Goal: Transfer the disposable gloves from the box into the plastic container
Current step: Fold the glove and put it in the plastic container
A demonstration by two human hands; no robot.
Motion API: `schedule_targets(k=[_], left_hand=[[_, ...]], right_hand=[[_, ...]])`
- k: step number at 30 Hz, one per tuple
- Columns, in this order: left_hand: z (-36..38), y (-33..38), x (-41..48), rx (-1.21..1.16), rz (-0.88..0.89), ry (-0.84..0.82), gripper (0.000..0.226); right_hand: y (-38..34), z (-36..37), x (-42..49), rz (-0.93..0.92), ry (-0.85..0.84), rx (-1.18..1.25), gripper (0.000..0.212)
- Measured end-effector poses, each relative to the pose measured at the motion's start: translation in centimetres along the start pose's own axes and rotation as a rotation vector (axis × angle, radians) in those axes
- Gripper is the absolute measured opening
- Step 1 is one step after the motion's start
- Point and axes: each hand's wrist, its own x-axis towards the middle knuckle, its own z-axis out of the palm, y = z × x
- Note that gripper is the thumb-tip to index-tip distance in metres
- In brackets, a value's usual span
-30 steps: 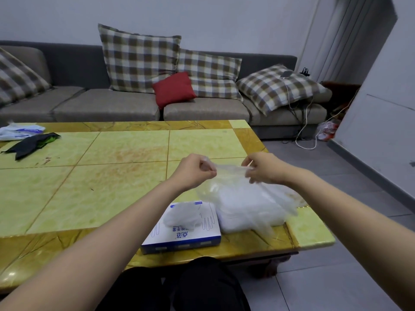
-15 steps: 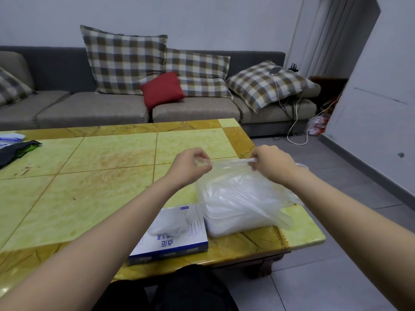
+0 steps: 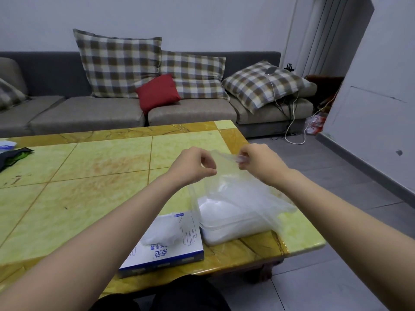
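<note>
Well, near the front edge of the table (image 3: 67, 198) the box (image 3: 170, 254) lies flat with a tuft of gloves poking from its slot, set close so each one has a short trip. Above it the left hand (image 3: 195, 164) pinches one edge of a clear glove (image 3: 226, 159), which hangs over the plastic container (image 3: 235, 223) just beside the box. The right hand (image 3: 256, 160), held apart, pinches the other edge, seemingly to spread the film flat before it goes onto the white pile inside
</note>
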Motion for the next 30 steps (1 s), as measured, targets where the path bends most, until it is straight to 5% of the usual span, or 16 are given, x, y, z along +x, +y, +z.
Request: schedule_targets(k=[5, 9, 11, 17, 25, 30], left_hand=[[-0.4, 1.2, 1.0, -0.358, -0.012, 0.233, 0.017], [0.0, 1.3, 0.5, -0.245, 0.156, 0.363, 0.02], [1.3, -0.2, -0.4, -0.18, 0.189, 0.25, 0.021], [5.0, -3.4, -2.1, 0.306, 0.117, -0.332, 0.01], [4.7, -4.5, -1.2, 0.864, 0.078, -0.525, 0.031], [3.2, -5.6, -0.6, 0.872, -0.011, -0.602, 0.042]], right_hand=[[0.2, -1.3, 1.0, -0.118, 0.427, 0.077, 0.025], [0.4, -0.9, 0.2, -0.347, 0.646, 0.023, 0.025], [1.5, 0.7, -0.8, -0.381, 0.527, -0.032, 0.027], [3.8, 5.0, -2.9, -0.144, -0.19, -0.073, 0.03], [0.9, 8.2, -1.4, -0.038, -0.485, 0.14, 0.026], [-0.8, 9.1, -0.2, -0.022, -0.731, 0.179, 0.044]])
